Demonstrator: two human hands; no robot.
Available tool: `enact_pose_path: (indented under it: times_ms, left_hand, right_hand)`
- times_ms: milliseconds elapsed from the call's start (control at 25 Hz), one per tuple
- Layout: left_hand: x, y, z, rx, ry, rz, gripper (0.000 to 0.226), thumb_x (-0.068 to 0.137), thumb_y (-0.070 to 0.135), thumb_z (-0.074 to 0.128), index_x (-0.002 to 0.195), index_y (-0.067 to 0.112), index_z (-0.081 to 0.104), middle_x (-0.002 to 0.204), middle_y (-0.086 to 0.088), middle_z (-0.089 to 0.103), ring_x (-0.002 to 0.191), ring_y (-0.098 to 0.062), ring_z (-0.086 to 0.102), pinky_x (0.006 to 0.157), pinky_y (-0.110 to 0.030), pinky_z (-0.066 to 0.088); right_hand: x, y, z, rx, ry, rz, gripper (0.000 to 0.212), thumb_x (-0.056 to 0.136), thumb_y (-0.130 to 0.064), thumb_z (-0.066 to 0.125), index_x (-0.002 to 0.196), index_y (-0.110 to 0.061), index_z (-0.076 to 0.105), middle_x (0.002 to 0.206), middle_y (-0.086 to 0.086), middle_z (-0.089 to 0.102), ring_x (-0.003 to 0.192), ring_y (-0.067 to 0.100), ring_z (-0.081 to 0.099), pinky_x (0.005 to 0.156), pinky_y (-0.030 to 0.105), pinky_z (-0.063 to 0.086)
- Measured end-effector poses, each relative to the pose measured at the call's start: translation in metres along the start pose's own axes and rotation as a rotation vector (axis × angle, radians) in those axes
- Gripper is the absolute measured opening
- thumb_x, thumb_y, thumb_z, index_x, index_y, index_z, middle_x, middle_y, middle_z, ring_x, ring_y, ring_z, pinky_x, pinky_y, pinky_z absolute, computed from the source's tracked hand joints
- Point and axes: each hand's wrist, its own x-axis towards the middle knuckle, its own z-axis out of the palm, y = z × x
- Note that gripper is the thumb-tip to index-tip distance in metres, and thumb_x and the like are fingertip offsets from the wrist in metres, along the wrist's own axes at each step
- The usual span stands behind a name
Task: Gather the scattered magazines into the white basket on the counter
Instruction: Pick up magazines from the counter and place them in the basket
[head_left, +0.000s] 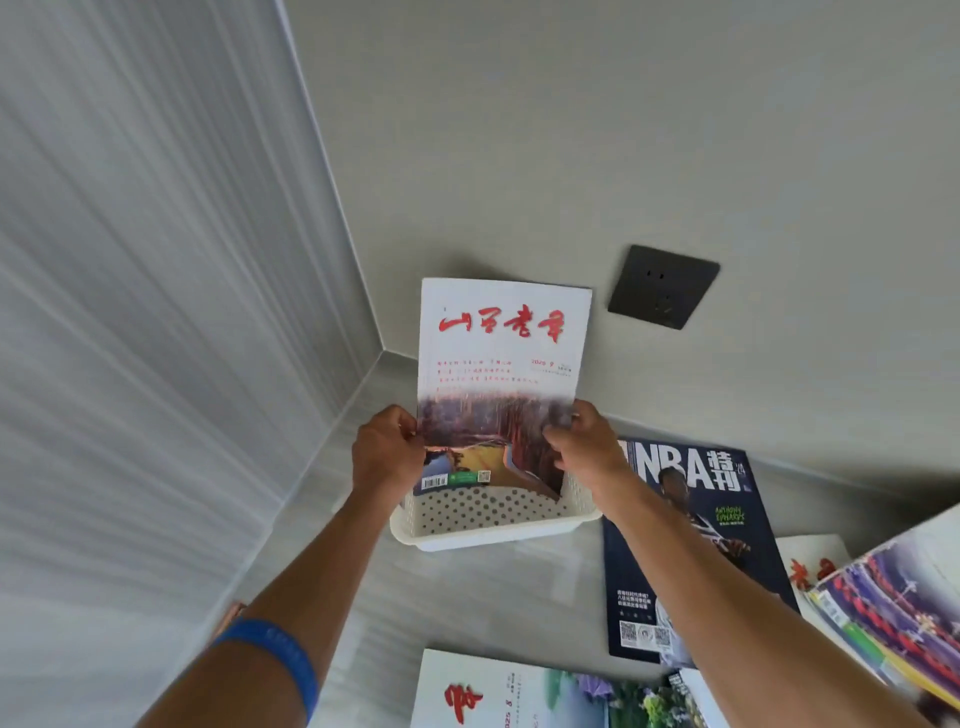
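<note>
Both hands — left hand (387, 451) and right hand (582, 441), each grip pinching a side edge — are standing the red-titled magazine (501, 384) upright in the white basket (488, 522) at frame centre. Early going, I judge: the NBA magazine (691, 551) and others — lower right — are lying on the table (467, 597).

bare forearms, blue wristband (283, 659) (left)
</note>
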Motion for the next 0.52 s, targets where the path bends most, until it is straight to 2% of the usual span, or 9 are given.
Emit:
enact_pose_path:
  times_ms: [80,200,280,360,520]
  left_hand:
    - [0.002,0.001,0.004,0.059,-0.022,0.016,0.005,0.082,0.011,0.067,0.078,0.010,0.067,0.077,-0.006,0.072,0.065,-0.019,0.062,0.051,-0.025,0.039]
    - [0.000,0.003,0.008,0.090,-0.053,0.060,0.016,0.085,0.025,0.066,0.076,0.012,0.066,0.076,-0.009,0.073,0.059,-0.018,0.063,0.049,-0.026,0.044]
    - [-0.001,0.003,0.009,0.090,-0.102,0.027,0.023,0.087,0.034,0.064,0.089,0.011,0.069,0.083,-0.010,0.075,0.064,-0.022,0.069,0.061,-0.036,0.057]
    - [-0.006,-0.001,0.009,0.061,-0.120,-0.031,0.031,0.085,0.028,0.066,0.109,0.008,0.067,0.098,-0.011,0.075,0.075,-0.026,0.073,0.074,-0.042,0.061]
    - [-0.026,-0.004,-0.004,0.008,-0.073,0.070,0.028,0.085,0.016,0.063,0.114,0.014,0.063,0.113,-0.006,0.072,0.091,-0.023,0.069,0.077,-0.031,0.054]
  right_hand:
    - [-0.004,0.002,0.003,0.021,-0.007,-0.012,0.026,0.083,-0.009,0.065,0.087,-0.032,0.055,0.088,-0.001,0.067,0.083,0.021,0.065,0.078,0.043,0.054]
    - [-0.009,0.011,0.001,0.090,-0.030,-0.017,0.038,0.081,-0.007,0.067,0.112,-0.026,0.055,0.104,0.004,0.068,0.093,0.022,0.066,0.082,0.040,0.057]
    - [-0.007,0.013,-0.001,0.139,-0.030,-0.007,0.047,0.080,-0.004,0.065,0.120,-0.025,0.051,0.110,0.005,0.065,0.098,0.023,0.065,0.084,0.045,0.058]
    - [-0.008,0.012,-0.001,0.159,-0.014,-0.015,0.048,0.080,-0.003,0.063,0.120,-0.027,0.049,0.111,0.001,0.064,0.098,0.020,0.064,0.080,0.044,0.058]
    - [-0.018,0.008,-0.005,0.121,0.106,-0.031,0.059,0.085,-0.006,0.062,0.137,-0.023,0.041,0.122,-0.008,0.051,0.103,0.025,0.062,0.094,0.051,0.053]
